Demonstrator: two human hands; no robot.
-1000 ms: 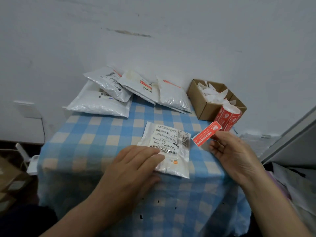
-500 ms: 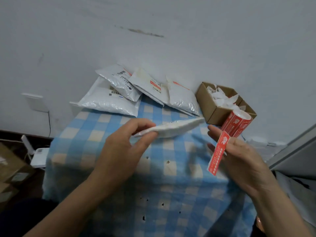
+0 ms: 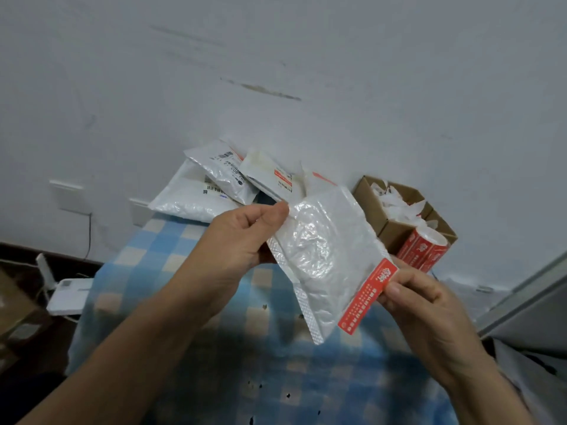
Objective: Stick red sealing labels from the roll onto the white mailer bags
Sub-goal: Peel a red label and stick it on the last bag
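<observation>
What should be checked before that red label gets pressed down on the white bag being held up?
1. Left hand grips the mailer bag by a corner: ok.
2. Right hand pinches the red label: ok.
3. Label lies along the bag's edge: ok.
4. Label stuck flat along its length: cannot tell.
5. Bag backed by the table for pressing: not ok, held in the air.
6. Label roll at hand beside the cardboard box: ok.

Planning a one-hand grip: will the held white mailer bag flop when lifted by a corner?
Probably light: the left hand pinches the mailer bag by one corner. Likely semi-floppy: wrinkled, yet not folding. Its glossy film may slip.
</observation>
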